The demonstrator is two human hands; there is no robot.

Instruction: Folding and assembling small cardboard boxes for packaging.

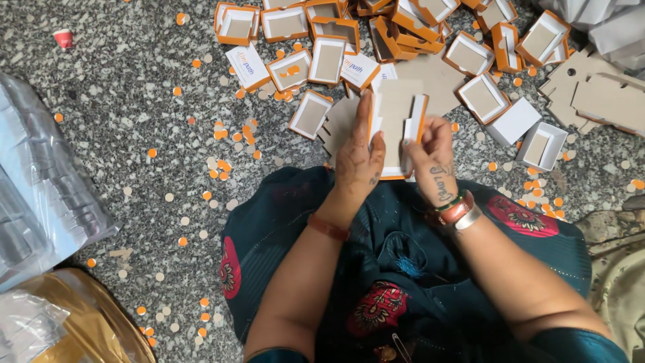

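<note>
Cardboard, orange-edged and still flat, sits gripped between our left hand [359, 158] and right hand [430, 158] as a box blank [395, 117] over our teal lap. Around us lie scattered paper dots [222, 168]; beyond, well over a dozen folded small boxes [327, 59] crowd the speckled floor [121, 101].

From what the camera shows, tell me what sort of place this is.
Likely an informal box-making spot on a speckled stone floor: a heap of small orange-and-white boxes, punched paper discs scattered about, and flat cardboard pieces beside them.
</note>
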